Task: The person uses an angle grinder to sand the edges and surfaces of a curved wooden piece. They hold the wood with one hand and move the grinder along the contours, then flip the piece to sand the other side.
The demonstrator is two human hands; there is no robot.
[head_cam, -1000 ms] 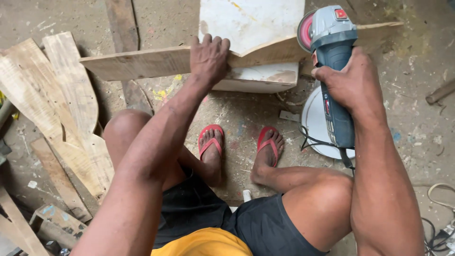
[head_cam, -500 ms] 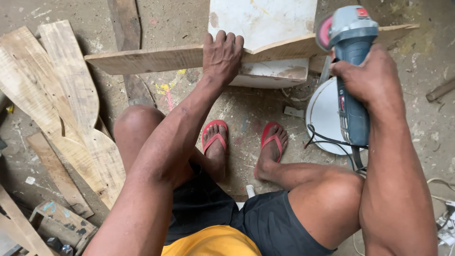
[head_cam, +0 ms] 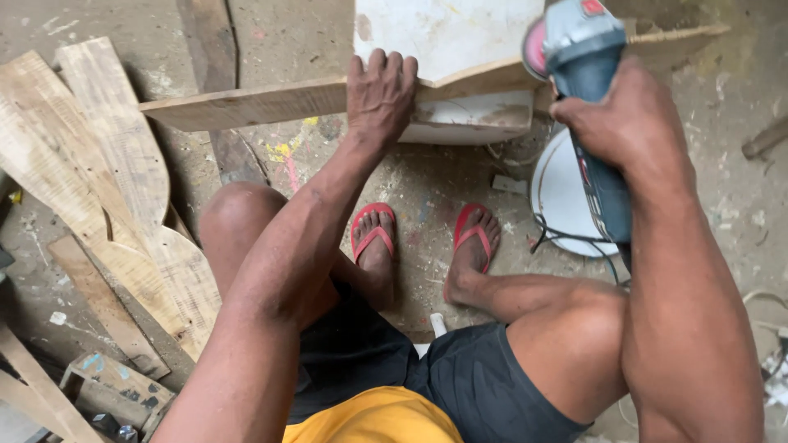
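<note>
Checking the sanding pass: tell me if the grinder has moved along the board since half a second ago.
Yes. The grinder in the right hand has slid left along the board, toward the left hand, with its disc nearer the white block.

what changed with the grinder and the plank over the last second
The right hand swung the angle grinder along the plank: right half a second ago, now back left and higher, its disc at the plank's edge. Nothing was taken up or let go. The left hand stays clamped on the plank over the white block.
</note>
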